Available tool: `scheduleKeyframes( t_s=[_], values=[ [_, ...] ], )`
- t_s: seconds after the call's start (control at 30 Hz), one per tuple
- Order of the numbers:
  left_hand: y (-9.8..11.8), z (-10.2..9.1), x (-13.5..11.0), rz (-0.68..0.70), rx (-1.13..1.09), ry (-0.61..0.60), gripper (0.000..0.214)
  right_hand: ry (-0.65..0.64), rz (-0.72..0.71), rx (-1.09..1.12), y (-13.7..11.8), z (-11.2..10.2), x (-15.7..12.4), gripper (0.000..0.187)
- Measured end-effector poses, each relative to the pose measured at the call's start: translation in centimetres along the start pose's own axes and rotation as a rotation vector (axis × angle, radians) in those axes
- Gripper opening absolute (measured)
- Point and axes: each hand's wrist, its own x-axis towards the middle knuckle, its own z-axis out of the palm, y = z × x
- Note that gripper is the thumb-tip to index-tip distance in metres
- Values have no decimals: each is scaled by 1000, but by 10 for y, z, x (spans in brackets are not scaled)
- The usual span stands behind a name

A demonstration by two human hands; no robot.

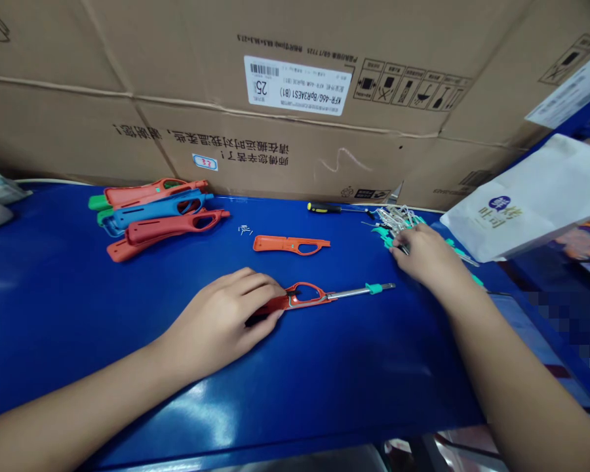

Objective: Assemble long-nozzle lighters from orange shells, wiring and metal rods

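My left hand is closed round the handle end of an orange long-neck lighter lying on the blue table. A metal tube with a teal piece on it sticks out of the lighter to the right. My right hand reaches into a pile of teal and silvery parts; its fingers are pinched together, and what they hold is hidden. Between the hands and the cardboard lies a loose orange handle shell. Several small screws lie to its left.
Several red, blue and green handle shells are stacked at the back left. A yellow-and-black screwdriver lies by the cardboard wall. At the right stands a white paper bag. The blue table's front edge runs across the bottom.
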Motion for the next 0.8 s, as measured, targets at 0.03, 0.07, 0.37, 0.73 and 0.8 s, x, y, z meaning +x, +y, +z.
scheduleKeyframes(
  t_s=[0.03, 0.07, 0.37, 0.73, 0.8],
  values=[
    [0, 0, 0, -18, 5, -5, 17, 0, -25, 20, -2, 0, -1, 12],
    [0, 0, 0, -35, 8, -13, 17, 1, -55, 47, -4, 0, -2, 11],
    [0, 3, 0, -106, -19, -76, 20, -30, -519, 617, -59, -22, -32, 10],
    [0, 8, 0, -151, -78, -122, 20, -111, -827, 363, -89, -34, -62, 21],
    [0, 9, 0, -155, -84, -134, 20, -94, -836, 363, -90, -32, -62, 21]
  ],
)
